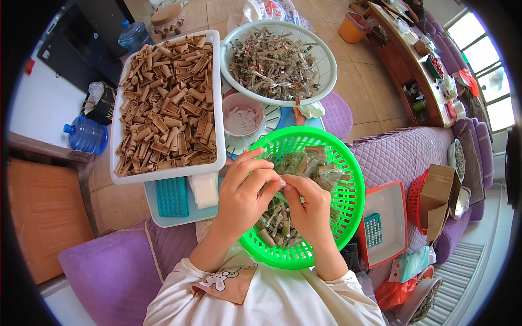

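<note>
My left hand (244,190) and my right hand (310,204) meet above a bright green plastic basket (352,217). Thumbs and forefingers of both are pinched together on a small bit of clear plastic film (282,181); whatever it may wrap is hidden by my fingers. Inside the basket lie short greenish-brown pieces (283,228). Larger bundles in clear wrapping (312,160) rest at its far side, beyond my hands. Left of the basket stands a white tray (219,108) heaped with brown, curved, trough-like pieces (168,103).
Behind the green basket are a pink-rimmed bowl (258,103) of whitish pieces and a pale colander (329,65) piled with film-wrapped pieces. A teal grid tray (172,197) lies near left. On the purple quilted sofa at right sit a red-edged box (389,239) and a cardboard box (439,190).
</note>
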A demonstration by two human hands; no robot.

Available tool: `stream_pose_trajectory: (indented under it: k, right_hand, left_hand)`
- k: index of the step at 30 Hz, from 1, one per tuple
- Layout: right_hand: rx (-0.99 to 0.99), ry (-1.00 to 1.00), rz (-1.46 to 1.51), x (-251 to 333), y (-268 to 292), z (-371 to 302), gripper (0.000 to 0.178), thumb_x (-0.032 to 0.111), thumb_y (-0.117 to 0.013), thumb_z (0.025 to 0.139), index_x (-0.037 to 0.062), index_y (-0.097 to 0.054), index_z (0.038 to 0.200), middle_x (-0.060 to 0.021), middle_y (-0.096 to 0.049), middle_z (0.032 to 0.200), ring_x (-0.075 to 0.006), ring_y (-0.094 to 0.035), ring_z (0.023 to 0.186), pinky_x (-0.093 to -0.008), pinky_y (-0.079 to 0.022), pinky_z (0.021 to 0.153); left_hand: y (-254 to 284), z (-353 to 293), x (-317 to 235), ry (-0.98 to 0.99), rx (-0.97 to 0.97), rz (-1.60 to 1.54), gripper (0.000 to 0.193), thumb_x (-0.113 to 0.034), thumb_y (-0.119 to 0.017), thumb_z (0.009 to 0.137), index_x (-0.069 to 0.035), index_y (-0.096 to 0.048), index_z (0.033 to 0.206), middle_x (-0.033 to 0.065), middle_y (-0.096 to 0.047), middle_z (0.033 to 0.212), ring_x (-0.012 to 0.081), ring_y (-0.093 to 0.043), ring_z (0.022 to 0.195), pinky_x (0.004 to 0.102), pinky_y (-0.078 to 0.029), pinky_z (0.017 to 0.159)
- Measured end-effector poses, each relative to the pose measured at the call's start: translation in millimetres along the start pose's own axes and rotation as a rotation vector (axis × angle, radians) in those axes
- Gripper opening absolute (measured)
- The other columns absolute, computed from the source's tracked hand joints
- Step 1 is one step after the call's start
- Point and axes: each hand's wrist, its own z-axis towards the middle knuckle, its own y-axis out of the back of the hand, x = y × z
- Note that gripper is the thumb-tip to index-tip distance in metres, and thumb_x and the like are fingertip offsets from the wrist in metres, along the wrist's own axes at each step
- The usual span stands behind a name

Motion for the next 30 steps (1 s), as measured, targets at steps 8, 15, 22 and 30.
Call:
stream_pose_trajectory:
  k: [8, 15, 22, 30]
  right_hand:
    - [0.029, 0.025, -0.001, -2, 0, 1, 0.012, 0.002, -0.056, 0.076, 0.0005, -0.059, 0.088, -0.0121, -0.057, 0.067, -0.0251, -0.055, 0.060, -0.0338, -0.044, 0.053]
    - [0.108, 0.058, -0.049, -6, 5, -7, 0.008, 0.003, -0.057, 0.076, 0.0004, -0.059, 0.084, -0.0118, -0.053, 0.063, -0.0243, -0.053, 0.055, -0.0320, -0.041, 0.049]
    - [0.268, 0.143, -0.106, -15, 3, -29, 0.009, 0.001, -0.058, 0.070, 0.0037, -0.059, 0.079, -0.0105, -0.056, 0.066, -0.0253, -0.053, 0.057, -0.0343, -0.043, 0.053]
    - [0.004, -0.271, 0.397, -38, 22, -40, 0.008, 0.004, -0.055, 0.079, 0.0007, -0.060, 0.085, -0.0061, -0.063, 0.082, -0.0108, -0.058, 0.071, -0.0239, -0.046, 0.063]
  left_hand:
    - [1, 4, 6, -0.006, 0.106, 0.032, 0.014, -0.008, -0.068, 0.066, -0.005, -0.055, 0.071, 0.0065, -0.056, 0.083, 0.0288, -0.055, 0.094, 0.0402, -0.044, 0.082]
    - [-4, -5, 10, 0.051, 0.193, 0.036, 0.013, -0.014, -0.062, 0.073, -0.008, -0.051, 0.077, 0.0034, -0.055, 0.086, 0.0264, -0.053, 0.094, 0.0468, -0.034, 0.090]
    - [-14, -14, 13, 0.133, 0.263, -0.004, 0.012, -0.013, -0.060, 0.076, -0.007, -0.050, 0.077, 0.0065, -0.055, 0.087, 0.0271, -0.053, 0.092, 0.0424, -0.036, 0.089]
    - [-9, 12, 17, 0.346, -0.284, -0.557, 0.005, 0.001, -0.046, 0.082, -0.002, -0.050, 0.083, 0.0106, -0.055, 0.089, 0.0133, -0.054, 0.083, 0.0253, -0.042, 0.068]
